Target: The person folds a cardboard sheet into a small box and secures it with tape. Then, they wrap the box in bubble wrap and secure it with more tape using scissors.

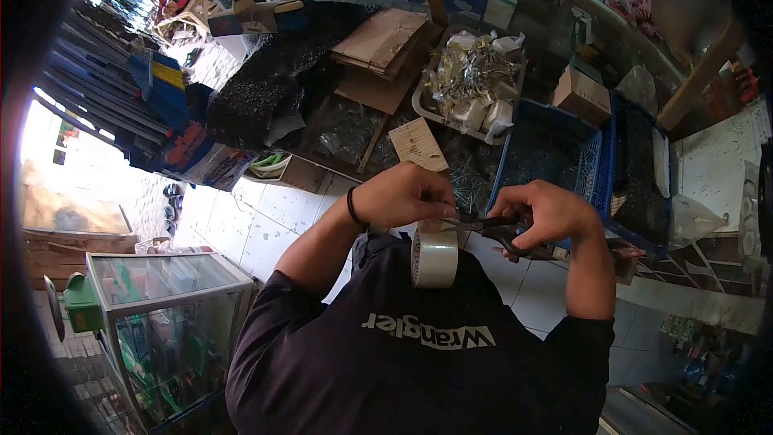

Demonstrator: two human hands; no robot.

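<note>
Both arms are bent at the elbows and brought together in front of the chest. The left hand (403,193) is curled into a loose fist, knuckles turned outward, with a dark band worn at the wrist. The right hand (551,213) is held just beside it, its fingers (515,205) bent and closed, the thumb tucked beneath them. The fingertips of the two hands are nearly met.

- A small hardware shop, crowded with stock.
- Blue plastic crates (550,149) and a tray of bagged fittings (471,84) stand on the tiled floor (250,221).
- A glass display case (161,306) holds packaged goods.
- Long rods (97,80) lean by the bright entrance.
</note>
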